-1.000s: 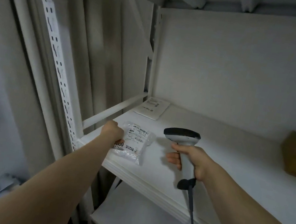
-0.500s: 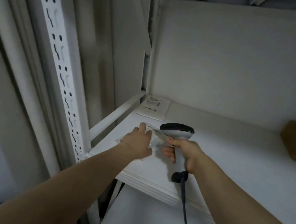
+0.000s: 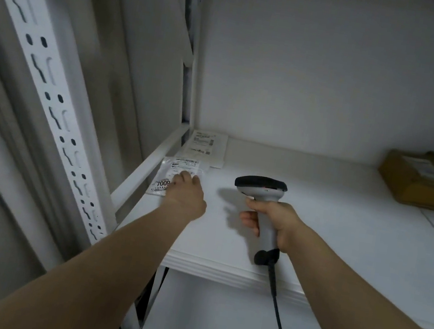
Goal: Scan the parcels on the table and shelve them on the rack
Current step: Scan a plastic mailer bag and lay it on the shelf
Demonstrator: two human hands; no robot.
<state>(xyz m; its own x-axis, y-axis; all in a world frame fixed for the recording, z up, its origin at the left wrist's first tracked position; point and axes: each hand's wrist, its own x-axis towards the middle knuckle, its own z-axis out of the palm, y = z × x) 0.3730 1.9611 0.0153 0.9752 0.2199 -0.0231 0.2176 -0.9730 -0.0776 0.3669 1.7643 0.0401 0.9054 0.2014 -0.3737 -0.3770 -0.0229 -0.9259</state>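
Pressing clear labelled pouch (image 3: 177,175) flat onto rack shelf (image 3: 327,233) with left hand (image 3: 187,192), fingers straight, at shelf's left edge. Gripping barcode scanner (image 3: 262,187) by handle in right hand (image 3: 275,222), head raised over shelf, cable (image 3: 278,316) hanging past front edge. Just behind pouch: flat white mailer (image 3: 207,145) in back corner. Far right: brown cardboard parcels (image 3: 417,182).

My left arm stretches forward, left hand (image 3: 185,195) palm down, fingers flat on the parcel (image 3: 172,165). My right arm angles in from the right, right hand (image 3: 276,225) wrapped round the upright scanner (image 3: 263,190) handle.
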